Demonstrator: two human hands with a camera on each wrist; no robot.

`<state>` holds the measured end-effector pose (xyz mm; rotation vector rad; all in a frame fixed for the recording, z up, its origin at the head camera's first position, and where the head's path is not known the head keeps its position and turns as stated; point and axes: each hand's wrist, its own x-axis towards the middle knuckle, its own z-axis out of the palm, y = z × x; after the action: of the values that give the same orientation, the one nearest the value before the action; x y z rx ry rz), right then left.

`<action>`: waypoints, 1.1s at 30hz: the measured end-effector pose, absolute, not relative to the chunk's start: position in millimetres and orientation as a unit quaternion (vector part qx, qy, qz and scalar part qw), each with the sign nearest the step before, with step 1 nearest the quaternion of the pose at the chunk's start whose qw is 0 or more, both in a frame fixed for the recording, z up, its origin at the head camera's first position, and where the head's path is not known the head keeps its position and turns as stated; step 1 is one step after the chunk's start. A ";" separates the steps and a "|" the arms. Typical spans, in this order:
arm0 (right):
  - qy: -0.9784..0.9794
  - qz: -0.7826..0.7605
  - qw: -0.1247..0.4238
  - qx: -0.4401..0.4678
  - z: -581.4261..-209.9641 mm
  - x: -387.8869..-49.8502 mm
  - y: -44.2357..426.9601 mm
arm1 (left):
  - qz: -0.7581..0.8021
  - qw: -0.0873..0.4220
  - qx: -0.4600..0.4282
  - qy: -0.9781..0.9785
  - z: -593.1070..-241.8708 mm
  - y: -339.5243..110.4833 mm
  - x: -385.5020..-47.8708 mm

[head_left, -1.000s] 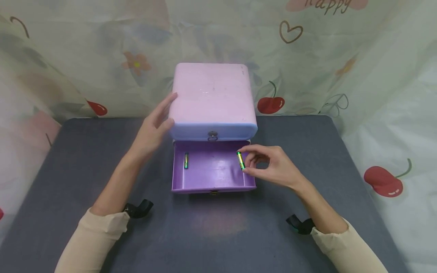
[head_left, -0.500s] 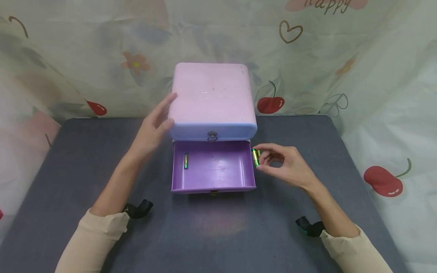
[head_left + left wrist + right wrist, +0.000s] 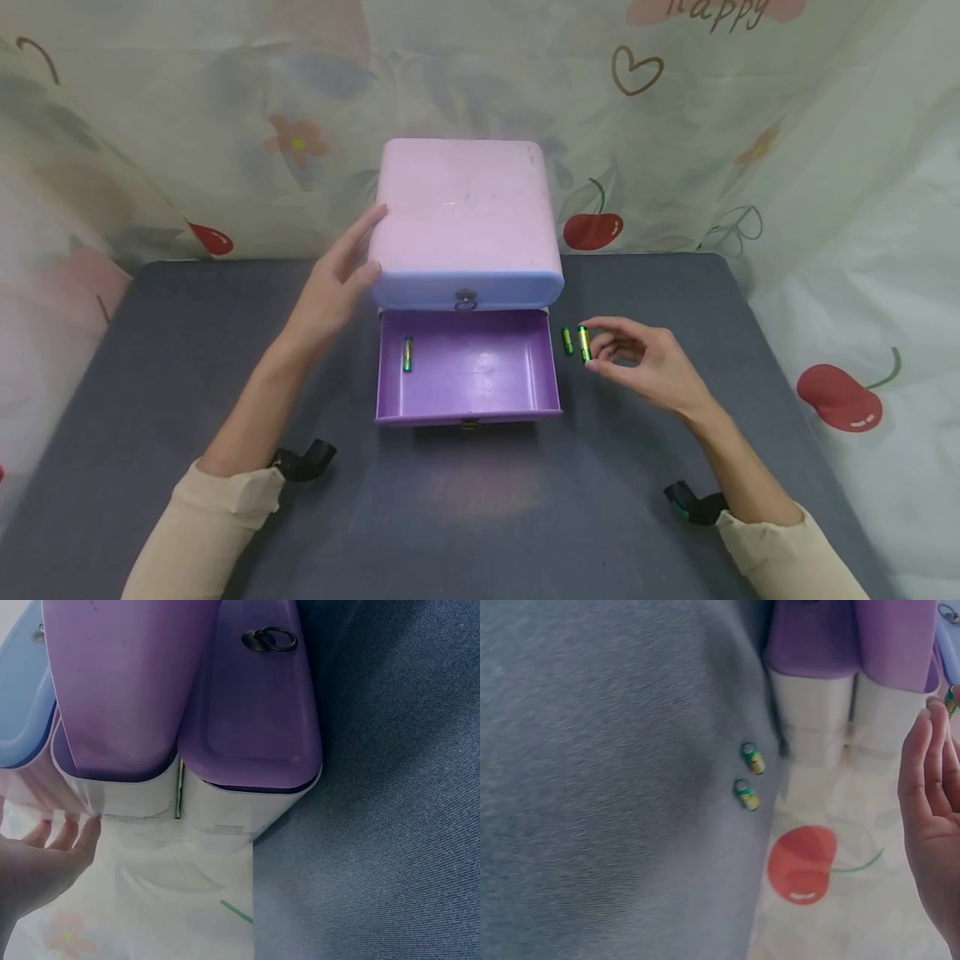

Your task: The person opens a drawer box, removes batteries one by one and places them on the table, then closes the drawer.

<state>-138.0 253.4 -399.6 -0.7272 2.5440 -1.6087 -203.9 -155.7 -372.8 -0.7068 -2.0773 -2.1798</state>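
A small drawer cabinet [image 3: 465, 208] with a pink top stands at the middle back, its purple drawer [image 3: 480, 367] pulled out. Inside, near the drawer's left wall, lies a green-and-gold battery [image 3: 407, 354]. My left hand [image 3: 330, 292] rests against the cabinet's left side, fingers spread loosely. To the right of the drawer, my right hand [image 3: 648, 362] pinches another battery [image 3: 584, 343] between thumb and index finger, above the table. Just left of it is a battery [image 3: 567, 340] on the table. The right wrist view shows two batteries [image 3: 752, 757] there; the head view shows only one.
Above the open drawer, a blue drawer [image 3: 420, 289] with a ring pull is closed. Another purple drawer [image 3: 255, 712] below is closed too. The dark grey tabletop [image 3: 465, 517] spreads in front, and a printed curtain [image 3: 465, 67] hangs behind the cabinet.
My right hand has carried its battery rightward, out from over the drawer and past its right wall. The battery on the table beside the drawer has come into sight. My left hand stays put.
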 end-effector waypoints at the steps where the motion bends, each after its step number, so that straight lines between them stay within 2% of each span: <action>1: 0.821 -0.523 0.024 -0.227 -401.6 -137.7 254.5 | -0.705 0.024 -0.228 -0.671 -373.0 -155.7 -204.0; 19: 0.815 -0.548 0.045 -0.184 -428.5 -137.4 269.0 | -0.709 0.024 -0.226 -0.668 -371.5 -155.6 -201.9; 33: 0.827 -0.535 0.082 -0.150 -448.7 -139.1 270.0 | -0.705 0.022 -0.222 -0.674 -371.4 -155.5 -201.9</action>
<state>-139.1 270.0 -448.7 -0.4496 2.4716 -1.5990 -201.9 -155.5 -371.4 -0.6886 -2.0869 -2.1827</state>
